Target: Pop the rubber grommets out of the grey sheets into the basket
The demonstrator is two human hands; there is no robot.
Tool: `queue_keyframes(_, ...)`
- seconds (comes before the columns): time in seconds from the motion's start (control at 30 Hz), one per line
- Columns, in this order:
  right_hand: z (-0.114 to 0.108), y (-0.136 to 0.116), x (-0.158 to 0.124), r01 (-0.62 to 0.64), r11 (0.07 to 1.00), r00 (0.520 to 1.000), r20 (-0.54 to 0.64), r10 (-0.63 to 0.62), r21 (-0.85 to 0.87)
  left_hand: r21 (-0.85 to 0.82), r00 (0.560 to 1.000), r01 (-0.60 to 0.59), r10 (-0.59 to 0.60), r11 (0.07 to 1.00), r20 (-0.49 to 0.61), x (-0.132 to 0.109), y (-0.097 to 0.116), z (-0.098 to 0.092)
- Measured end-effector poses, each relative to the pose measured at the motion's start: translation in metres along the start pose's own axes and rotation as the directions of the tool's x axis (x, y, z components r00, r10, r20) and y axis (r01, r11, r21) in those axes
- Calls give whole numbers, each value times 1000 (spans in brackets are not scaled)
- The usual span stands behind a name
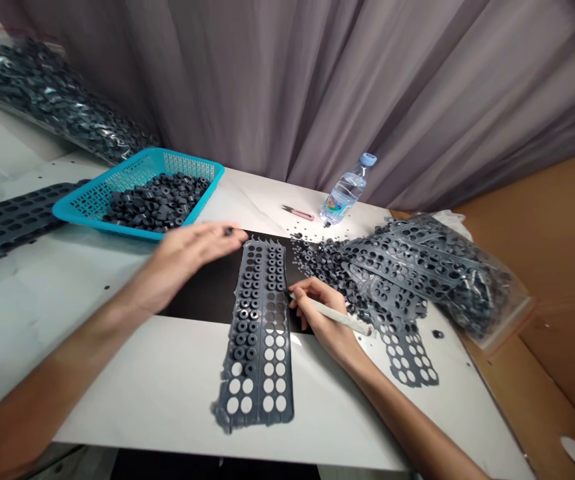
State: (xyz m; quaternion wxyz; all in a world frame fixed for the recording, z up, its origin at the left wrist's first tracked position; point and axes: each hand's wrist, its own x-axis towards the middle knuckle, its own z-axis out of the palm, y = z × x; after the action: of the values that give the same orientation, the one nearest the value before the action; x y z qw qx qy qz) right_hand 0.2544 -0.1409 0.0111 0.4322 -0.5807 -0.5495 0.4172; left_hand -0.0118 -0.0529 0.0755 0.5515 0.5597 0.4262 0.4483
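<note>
A perforated dark grey rubber sheet (288, 373) lies lengthwise before me, partly over a black mat (194, 293). Small black rubber bushings (241, 337) fill many of its holes; the near holes, and several on the right side, have nothing in them. Past the sheet's far left corner, my left hand (192, 245) pinches a small black rubber bushing (228, 231) at its fingertips. My right hand (324, 317) is closed around a white pen-like tool (334, 316). Its tip is by the sheet's right edge; I cannot make out the tip's shape.
A blue basket (74, 212) of bushings stands at the left, near stacked perforated sheets (10, 217) and a full plastic bag (57, 100). On the right are loose bushings (332, 267), scrap sheets (407, 260) and another bag (487, 300). Pink-handled snips (298, 213) lie beside a water bottle (346, 193).
</note>
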Motion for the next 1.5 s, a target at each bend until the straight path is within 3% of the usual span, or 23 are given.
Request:
queue_keyframes(0.03, 0, 0, 0, 1, 1000, 1000, -1, -1, 18, 163, 976, -135, 159, 977, -148, 4, 2, -14)
queue_keyframes(0.1, 0, 1, 1, 1, 999, 1000, -2, -1, 50, 527, 829, -254, 463, 811, -314, 11, 3, -43)
queue_keyframes(0.2, 1, 1, 3, -5, 997, 1000, -8, 6, 75, 795, 825, -189, 531, 577, -190, 20, -2, -75)
queue_keyframes(0.27, 2, 1, 4, -18, 997, 1000, -11, 19, 80, 828, 816, -225, 564, 513, -128, 24, -6, -80)
queue_keyframes(0.37, 3, 0, 5, -36, 995, 999, -7, 37, 96, 775, 783, -348, 618, 528, -70, 26, -9, -61)
queue_keyframes(0.47, 3, 0, 6, -37, 994, 999, -6, 37, 100, 723, 782, -425, 623, 545, -10, 21, -11, -23)
queue_keyframes(0.57, 2, 1, 6, -29, 996, 1000, -5, 29, 86, 711, 778, -538, 591, 453, 213, 9, -17, 18)
queue_keyframes(0.67, 1, 2, 5, -12, 997, 1000, 5, 12, 76, 666, 752, -647, 455, 370, 477, -3, -29, 51)
queue_keyframes(0.77, 1, 2, 4, 7, 997, 1000, 11, -8, 72, 661, 738, -673, 361, 334, 570, -8, -43, 66)
queue_keyframes(0.93, 2, 0, 4, 10, 999, 1000, 11, -10, 43, 643, 747, -665, 319, 379, 584, -5, -55, 65)
queue_keyframes(1.1, 2, 0, 3, 37, 999, 999, 11, -36, -21, 645, 741, -671, 306, 366, 597, -7, -56, 67)
queue_keyframes(1.2, 2, -1, 2, 79, 993, 997, 3, -79, -83, 592, 742, -667, 331, 453, 583, -8, -53, 70)
queue_keyframes(1.23, 2, -1, 1, 95, 991, 995, 1, -96, -99, 562, 764, -641, 371, 523, 528, -7, -51, 71)
queue_keyframes(1.3, 3, -2, 0, 103, 989, 995, 2, -104, -104, 455, 850, -526, 434, 718, 298, -3, -43, 67)
queue_keyframes(1.37, 4, -2, 1, 67, 996, 998, -2, -67, -64, 224, 928, -366, 373, 903, 15, 4, -32, 58)
queue_keyframes(1.4, 4, -1, 1, 36, 999, 999, -4, -36, -28, 74, 955, -288, 292, 955, -55, 7, -27, 52)
queue_keyframes(1.43, 4, -1, 3, 6, 1000, 1000, -7, -6, 15, -72, 977, -209, 204, 975, -68, 10, -23, 47)
queue_keyframes(1.5, 4, 1, 6, -30, 994, 999, -23, 33, 105, -285, 999, -28, 34, 958, 14, 13, -19, 38)
